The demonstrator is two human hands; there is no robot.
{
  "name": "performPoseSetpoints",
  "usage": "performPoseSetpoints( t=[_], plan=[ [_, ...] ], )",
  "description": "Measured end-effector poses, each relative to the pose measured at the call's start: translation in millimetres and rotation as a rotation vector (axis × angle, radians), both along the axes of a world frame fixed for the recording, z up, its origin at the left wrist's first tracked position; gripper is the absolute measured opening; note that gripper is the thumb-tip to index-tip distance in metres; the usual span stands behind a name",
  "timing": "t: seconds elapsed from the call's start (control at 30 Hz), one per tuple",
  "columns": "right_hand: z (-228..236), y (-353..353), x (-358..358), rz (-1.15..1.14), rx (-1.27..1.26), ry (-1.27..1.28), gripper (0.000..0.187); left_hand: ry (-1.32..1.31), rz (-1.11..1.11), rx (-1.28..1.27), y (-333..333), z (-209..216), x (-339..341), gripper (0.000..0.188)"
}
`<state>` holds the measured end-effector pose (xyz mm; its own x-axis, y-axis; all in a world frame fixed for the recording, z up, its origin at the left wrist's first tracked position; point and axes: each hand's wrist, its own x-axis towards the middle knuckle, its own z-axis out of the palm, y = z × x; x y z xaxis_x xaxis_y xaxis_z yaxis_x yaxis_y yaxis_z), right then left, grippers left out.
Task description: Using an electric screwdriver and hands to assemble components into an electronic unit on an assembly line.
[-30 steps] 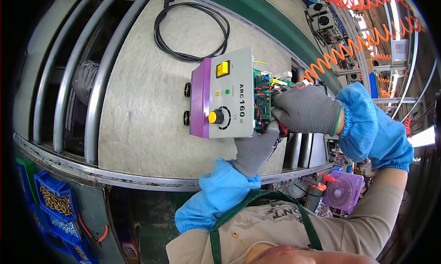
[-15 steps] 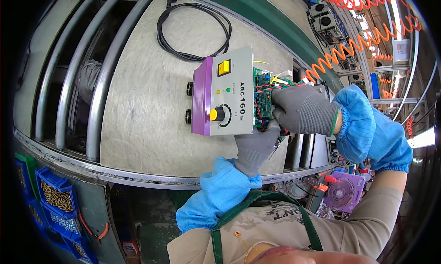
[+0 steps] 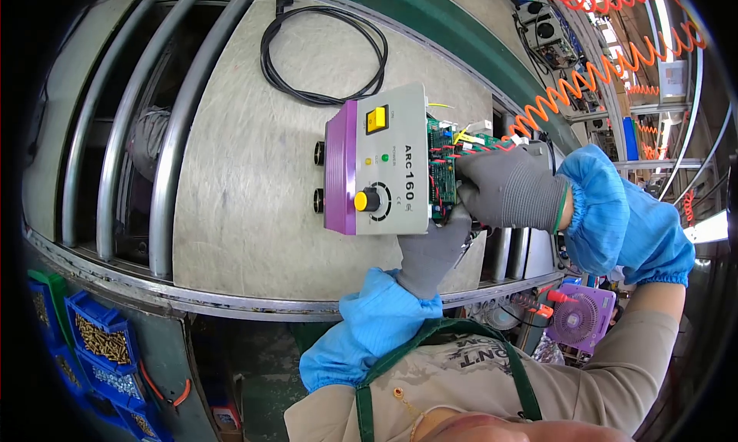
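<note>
A welding machine with a grey front panel (image 3: pixel 393 165) and a purple end piece (image 3: pixel 340 169) stands on the bench board. Its panel carries a yellow switch (image 3: pixel 377 119) and a knob with a yellow cap (image 3: pixel 369 200). Behind the panel, a green circuit board (image 3: pixel 441 161) with red, yellow and white wires lies exposed. My right hand (image 3: pixel 513 187), in a grey glove, reaches in at the board with its fingers bent. Below it, my gloved left hand (image 3: pixel 434 254) is closed near the panel's lower corner. Whatever the fingertips of both hands grip is hidden.
A coiled black power cable (image 3: pixel 265 54) lies behind the machine. Metal rollers (image 3: pixel 184 134) run at the left. Blue bins of screws (image 3: pixel 101 336) hang at the lower left. An orange coiled hose (image 3: pixel 565 96) stretches at the right, above a purple fan (image 3: pixel 580 319).
The whole view has shifted slightly. Both hands stay at the circuit board in nearly the same pose, and the machine stays in place on the bench.
</note>
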<state>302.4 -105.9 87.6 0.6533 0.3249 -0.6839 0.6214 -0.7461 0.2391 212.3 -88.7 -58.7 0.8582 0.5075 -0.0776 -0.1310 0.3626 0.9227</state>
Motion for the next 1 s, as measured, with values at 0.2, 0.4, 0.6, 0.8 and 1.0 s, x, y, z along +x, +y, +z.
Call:
performPoseSetpoints(
  t=[0.2,0.4,0.6,0.8,1.0],
  plan=[
    [7,-13,-6,-0.100,0.168,-0.081,0.024,-0.083,0.010,-0.140,-1,5,1,0.038],
    [10,-13,3,-0.109,0.165,-0.032,0.026,-0.081,-0.067,-0.375,1,9,1,0.039],
    [18,-13,5,-0.444,0.221,0.125,0.028,-0.008,-0.088,-0.249,-1,1,-3,0.039],
    [12,-7,12,-0.173,-0.005,0.055,0.036,-0.048,-0.075,-0.113,3,3,0,0.035],
    [6,-1,8,-0.125,-0.053,0.079,0.038,0.023,-0.090,0.093,10,10,-4,0.036]
  ],
)
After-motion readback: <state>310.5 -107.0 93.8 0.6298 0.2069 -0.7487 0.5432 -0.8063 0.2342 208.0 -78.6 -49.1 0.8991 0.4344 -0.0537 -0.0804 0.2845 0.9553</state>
